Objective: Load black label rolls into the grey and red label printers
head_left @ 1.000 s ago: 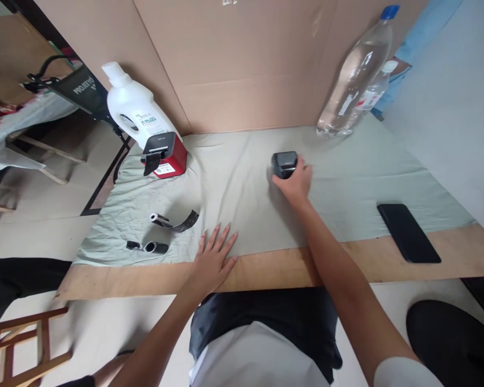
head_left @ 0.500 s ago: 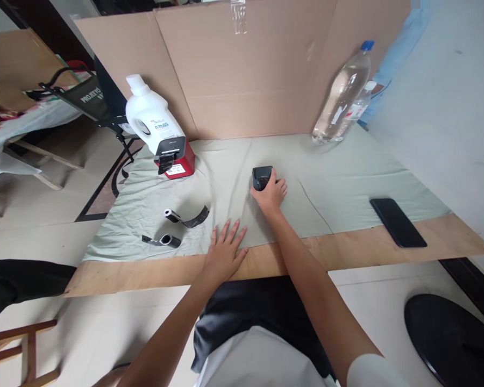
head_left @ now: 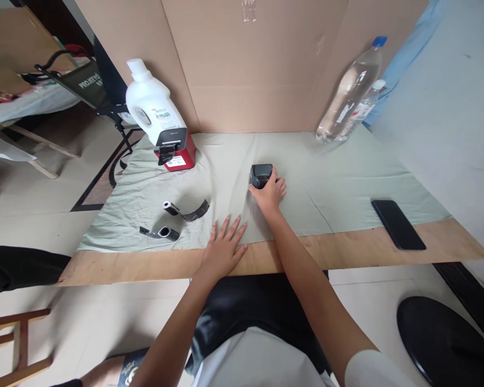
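Note:
My right hand is wrapped round a small black device that stands on the pale green cloth. My left hand lies flat with spread fingers at the cloth's front edge, holding nothing. To its left are two small rolls with black strips curling from them, an upper roll and a lower roll. Farther back, a red box with a black top has a piece of black film hanging at its front.
A white jug stands behind the red box, before a cardboard panel. Two clear bottles, one large and one small, are at the back right. A black phone lies at the right front edge.
The camera view has shifted slightly. Both hands keep nearly the same places, with my right hand still on the black device. At the bottom left, part of another person's leg has come into view.

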Available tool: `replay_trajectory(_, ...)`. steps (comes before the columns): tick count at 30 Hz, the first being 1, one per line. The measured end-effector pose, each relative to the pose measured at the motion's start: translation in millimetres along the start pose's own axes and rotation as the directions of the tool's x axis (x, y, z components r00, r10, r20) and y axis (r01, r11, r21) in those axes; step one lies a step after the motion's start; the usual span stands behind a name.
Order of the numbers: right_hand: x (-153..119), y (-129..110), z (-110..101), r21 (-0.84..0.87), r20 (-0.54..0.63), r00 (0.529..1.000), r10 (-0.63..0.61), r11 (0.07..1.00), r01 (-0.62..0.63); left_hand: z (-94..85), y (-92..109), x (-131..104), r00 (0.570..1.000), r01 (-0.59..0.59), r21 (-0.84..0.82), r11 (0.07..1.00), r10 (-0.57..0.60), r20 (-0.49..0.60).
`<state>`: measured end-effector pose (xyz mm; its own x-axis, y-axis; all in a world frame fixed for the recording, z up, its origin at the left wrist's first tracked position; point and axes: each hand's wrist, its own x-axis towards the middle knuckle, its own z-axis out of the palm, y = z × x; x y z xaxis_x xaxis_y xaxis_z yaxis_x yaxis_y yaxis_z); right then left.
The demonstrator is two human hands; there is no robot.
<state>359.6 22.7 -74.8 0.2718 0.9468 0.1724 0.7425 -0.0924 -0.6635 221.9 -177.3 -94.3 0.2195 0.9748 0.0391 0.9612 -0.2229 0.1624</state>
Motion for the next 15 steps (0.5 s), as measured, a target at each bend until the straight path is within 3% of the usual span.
replay_trajectory(10,3.8,5.2,-10.8,0.078,0.021,0.998,0.053,0.995,-0.054,-4.2,1.9,0.5,0.999,0.008,0.010,1.000,-0.008,0.031)
replay_trajectory(15,8.2,7.9,-15.4,0.130,0.012,0.998,0.058,0.990,-0.059,-10.5,6.2,-2.7,0.999,0.020,-0.076,0.997,-0.022,-0.029)
